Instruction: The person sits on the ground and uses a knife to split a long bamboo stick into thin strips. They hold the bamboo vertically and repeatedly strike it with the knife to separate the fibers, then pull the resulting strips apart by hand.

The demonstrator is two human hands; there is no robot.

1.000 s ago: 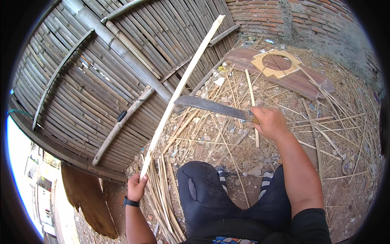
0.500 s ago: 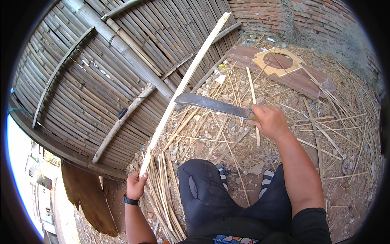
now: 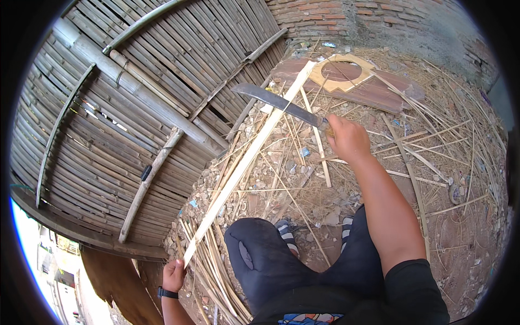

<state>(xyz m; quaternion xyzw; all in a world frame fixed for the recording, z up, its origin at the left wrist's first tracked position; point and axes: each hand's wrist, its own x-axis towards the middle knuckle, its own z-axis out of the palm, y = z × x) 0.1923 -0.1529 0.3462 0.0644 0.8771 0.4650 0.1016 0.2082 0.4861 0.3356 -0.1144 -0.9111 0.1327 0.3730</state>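
My left hand (image 3: 174, 276), wearing a black wristwatch, grips the near end of a long pale bamboo strip (image 3: 227, 187). The strip slants away to the upper right, its far end above the littered ground. My right hand (image 3: 348, 138) is closed round the handle of a machete (image 3: 271, 99) with a dark, curved blade. That blade crosses over the strip in its far part, its tip pointing left toward the bamboo wall. Whether blade and strip touch, I cannot tell. Beneath the left hand, beside my leg, lies a bundle of split bamboo strips (image 3: 216, 276).
A slatted bamboo wall (image 3: 135, 103) stands on the left, a brick wall (image 3: 319, 21) at the back. On a brown board (image 3: 401, 89) rests a yellowish wooden panel (image 3: 351, 86) with a round hole. Loose strips, straw and stones litter the ground around my feet.
The strip's far end has swung down and to the right, away from the bamboo wall. The machete now crosses nearer the strip's far end. My whole view has shifted slightly.
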